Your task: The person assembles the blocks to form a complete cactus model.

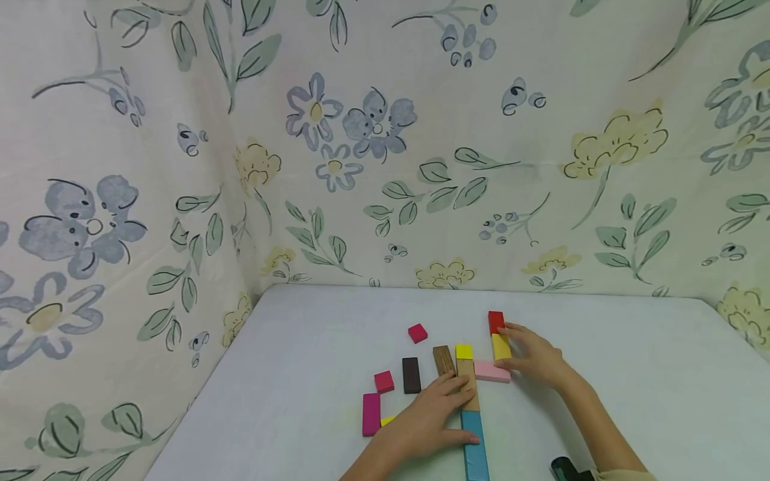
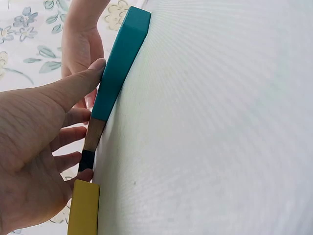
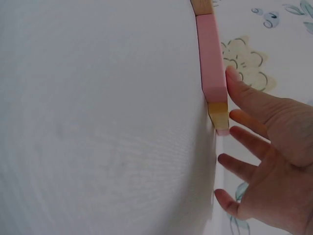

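Note:
A row of wooden blocks lies on the white table: a small yellow block (image 1: 464, 351), a tan block (image 1: 469, 394) and blue blocks (image 1: 475, 451) toward the near edge. My left hand (image 1: 424, 417) rests on this row, fingertips on the tan block and thumb on the blue; its fingers are spread. A pink block (image 1: 490, 371) extends rightward from the row. Beyond its right end, a yellow block (image 1: 501, 347) and a red block (image 1: 496, 322) lie end to end. My right hand (image 1: 535, 357) touches the yellow block's side with fingers extended, the thumb near the pink block.
Left of the row lie a brown block (image 1: 444, 359), a dark block (image 1: 412, 375), two pinkish-red cubes, one farther back (image 1: 418, 333), and a magenta block (image 1: 371, 414). A yellow block (image 1: 388, 421) is partly hidden by the left hand. Floral cloth (image 1: 385, 220) hangs behind the table.

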`<state>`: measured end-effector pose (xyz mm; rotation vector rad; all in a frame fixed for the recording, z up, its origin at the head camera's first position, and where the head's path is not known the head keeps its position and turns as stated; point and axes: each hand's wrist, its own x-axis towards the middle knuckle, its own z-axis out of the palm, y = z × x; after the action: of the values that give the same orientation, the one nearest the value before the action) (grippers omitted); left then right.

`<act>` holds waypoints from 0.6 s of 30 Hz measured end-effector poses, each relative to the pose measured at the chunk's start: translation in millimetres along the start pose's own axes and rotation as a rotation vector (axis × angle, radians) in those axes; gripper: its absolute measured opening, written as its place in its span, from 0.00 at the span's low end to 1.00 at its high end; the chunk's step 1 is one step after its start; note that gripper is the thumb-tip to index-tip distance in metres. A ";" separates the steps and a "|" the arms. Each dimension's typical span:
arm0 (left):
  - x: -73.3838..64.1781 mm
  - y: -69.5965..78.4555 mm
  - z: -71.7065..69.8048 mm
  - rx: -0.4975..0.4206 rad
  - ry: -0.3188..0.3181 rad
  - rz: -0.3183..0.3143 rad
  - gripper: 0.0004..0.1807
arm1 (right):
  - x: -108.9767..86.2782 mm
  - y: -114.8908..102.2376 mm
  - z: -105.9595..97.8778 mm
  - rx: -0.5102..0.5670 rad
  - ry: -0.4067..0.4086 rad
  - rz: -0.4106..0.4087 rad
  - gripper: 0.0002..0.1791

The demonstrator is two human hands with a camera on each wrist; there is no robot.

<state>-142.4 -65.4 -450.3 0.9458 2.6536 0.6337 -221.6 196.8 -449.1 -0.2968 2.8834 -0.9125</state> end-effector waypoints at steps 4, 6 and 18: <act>0.4 0.2 -0.5 0.003 0.001 0.001 0.41 | 0.1 0.9 0.2 -0.006 -0.002 -0.005 0.41; 0.2 -0.1 -0.3 0.003 0.003 0.002 0.41 | 0.7 1.1 0.2 -0.014 -0.004 -0.006 0.41; 0.7 -0.7 0.6 0.022 0.019 0.019 0.40 | 4.6 2.2 -0.1 -0.062 -0.003 -0.032 0.40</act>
<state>-143.1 -65.3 -451.2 0.9770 2.6763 0.6213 -226.5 197.6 -450.4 -0.3501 2.9166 -0.8275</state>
